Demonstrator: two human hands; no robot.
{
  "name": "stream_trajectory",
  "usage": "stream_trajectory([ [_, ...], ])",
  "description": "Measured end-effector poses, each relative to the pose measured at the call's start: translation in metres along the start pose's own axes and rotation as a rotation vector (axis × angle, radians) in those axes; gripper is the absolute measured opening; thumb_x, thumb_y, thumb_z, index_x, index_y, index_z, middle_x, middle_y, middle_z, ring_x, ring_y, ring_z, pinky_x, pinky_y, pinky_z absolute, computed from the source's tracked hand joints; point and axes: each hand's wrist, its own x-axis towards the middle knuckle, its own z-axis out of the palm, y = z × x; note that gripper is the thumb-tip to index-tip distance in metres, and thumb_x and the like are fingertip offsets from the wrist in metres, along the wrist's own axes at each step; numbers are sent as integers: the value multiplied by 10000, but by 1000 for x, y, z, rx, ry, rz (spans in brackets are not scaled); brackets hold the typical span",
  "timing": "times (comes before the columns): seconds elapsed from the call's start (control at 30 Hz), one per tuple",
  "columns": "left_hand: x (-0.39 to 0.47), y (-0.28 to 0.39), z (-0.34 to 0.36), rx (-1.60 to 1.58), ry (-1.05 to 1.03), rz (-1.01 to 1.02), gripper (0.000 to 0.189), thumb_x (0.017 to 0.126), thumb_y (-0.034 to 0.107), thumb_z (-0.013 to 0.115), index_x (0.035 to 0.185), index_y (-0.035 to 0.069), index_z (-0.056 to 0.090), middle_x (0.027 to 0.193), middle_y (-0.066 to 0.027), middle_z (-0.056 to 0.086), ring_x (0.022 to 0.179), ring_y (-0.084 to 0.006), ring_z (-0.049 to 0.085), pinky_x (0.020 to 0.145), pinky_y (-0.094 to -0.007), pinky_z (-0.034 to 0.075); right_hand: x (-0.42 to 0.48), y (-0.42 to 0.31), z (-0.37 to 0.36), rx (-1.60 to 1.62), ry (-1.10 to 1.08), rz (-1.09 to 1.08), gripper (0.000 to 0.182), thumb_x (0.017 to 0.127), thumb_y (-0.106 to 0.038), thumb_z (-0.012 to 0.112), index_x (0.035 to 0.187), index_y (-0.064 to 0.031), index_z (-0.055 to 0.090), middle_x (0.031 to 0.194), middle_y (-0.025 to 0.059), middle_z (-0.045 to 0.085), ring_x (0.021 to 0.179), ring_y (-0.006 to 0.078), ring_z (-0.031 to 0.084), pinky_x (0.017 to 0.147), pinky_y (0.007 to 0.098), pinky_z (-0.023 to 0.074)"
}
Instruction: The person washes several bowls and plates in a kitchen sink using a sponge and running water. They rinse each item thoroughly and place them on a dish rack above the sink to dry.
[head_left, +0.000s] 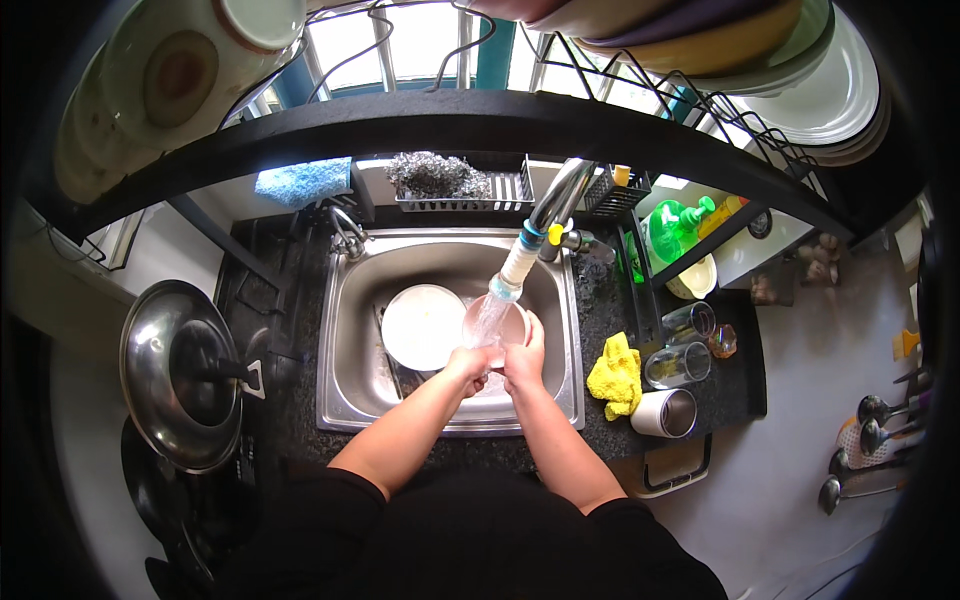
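A pale pinkish bowl (512, 321) is tilted under the stream from the faucet nozzle (517, 264), inside the stainless steel sink (553, 360). My right hand (526, 352) grips its right side, fingers along the outer wall. My left hand (474, 367) is at the near left edge of the bowl, its fingers curled; what lies within them is hidden, and whether it grips the rim I cannot tell. Water splashes over both hands. A white round plate (424, 327) lies in the left part of the sink, just left of the bowl.
Right of the sink are a yellow cloth (616, 376), a white cup (663, 413), drinking glasses (678, 365) and a green pump bottle (670, 231). A black rack beam (480, 120) crosses above the sink. A metal pan lid (180, 375) stands at left; steel wool (435, 177) sits behind.
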Motion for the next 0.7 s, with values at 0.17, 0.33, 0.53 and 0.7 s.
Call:
stream_trajectory([
  [0.17,-9,24,-21,663,79,553,426,668,179,682,1046,26,561,636,-100,585,474,-211,548,379,-356,402,-6,-18,-6,-71,-74,90,670,639,163,352,1279,-31,394,1194,152,491,1099,251,490,934,335,399],
  [0.33,4,62,-42,1581,222,1056,219,684,129,605,886,45,593,750,-188,633,703,-307,647,576,-415,507,-4,-27,-12,-196,-373,253,734,590,173,343,1281,-65,416,1181,150,489,1068,281,504,871,341,456],
  [0.53,-8,84,-40,1539,304,934,198,697,172,602,851,47,595,802,-182,637,809,-330,627,708,-425,499,8,-16,-8,-75,-488,287,765,558,151,367,1287,-79,381,1148,141,491,1036,314,526,733,463,541],
  [0.7,0,32,-39,744,398,454,302,722,266,592,859,3,650,754,-209,637,763,-303,648,686,-400,494,0,-17,4,191,-334,311,778,556,138,377,1299,-92,350,1161,144,471,1048,342,521,727,469,545],
])
